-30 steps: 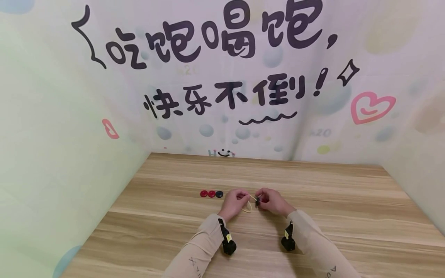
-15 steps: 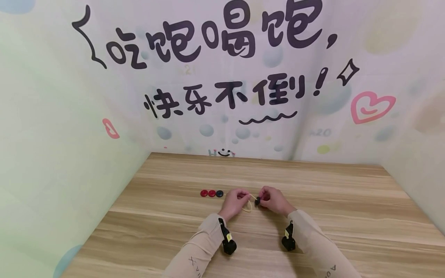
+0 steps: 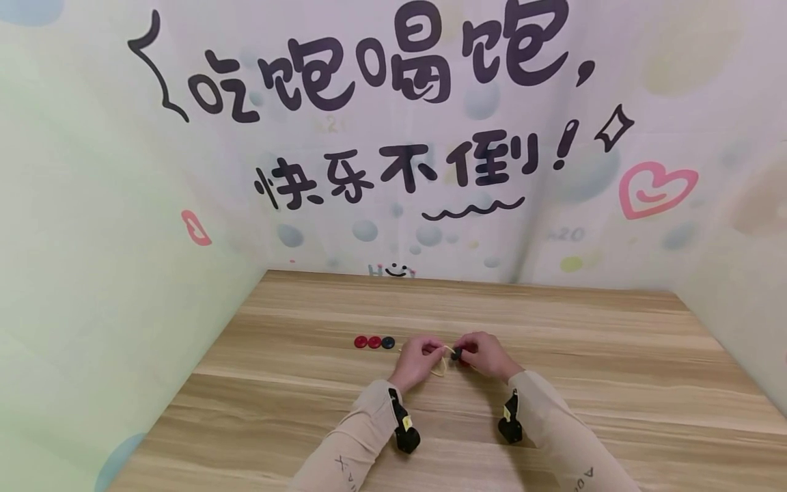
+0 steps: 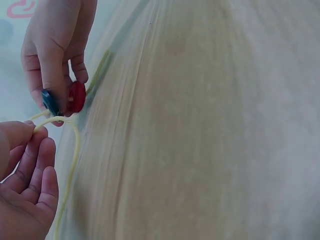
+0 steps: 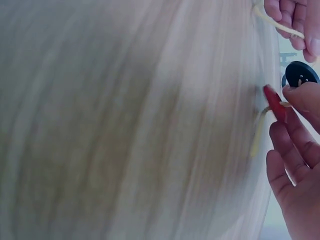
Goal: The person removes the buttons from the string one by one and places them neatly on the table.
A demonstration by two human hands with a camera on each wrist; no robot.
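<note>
My left hand [image 3: 419,361] pinches a thin yellow cord [image 4: 76,150] between thumb and forefinger, and a loop of it hangs below. Just to the right, my right hand [image 3: 488,355] grips a dark button [image 5: 301,72] with holes, the thumb lying against it. A red button [image 4: 76,97] sits beside the dark one among the right fingers, apart from it by a small gap. The cord passes through the red button, and its tail trails beyond in the right wrist view. Whether one cord runs through both buttons is partly hidden by the fingers.
Left of the hands, two red buttons [image 3: 367,342] and a dark button [image 3: 388,343] lie in a row on the wood-grain table [image 3: 295,410]. Behind the table rises a printed fabric backdrop [image 3: 393,239], with side panels at left and right.
My left hand has shifted slightly right, closer to the right hand, with the cord still pinched. The right hand has turned the buttons a little. The row on the table has stayed put.
</note>
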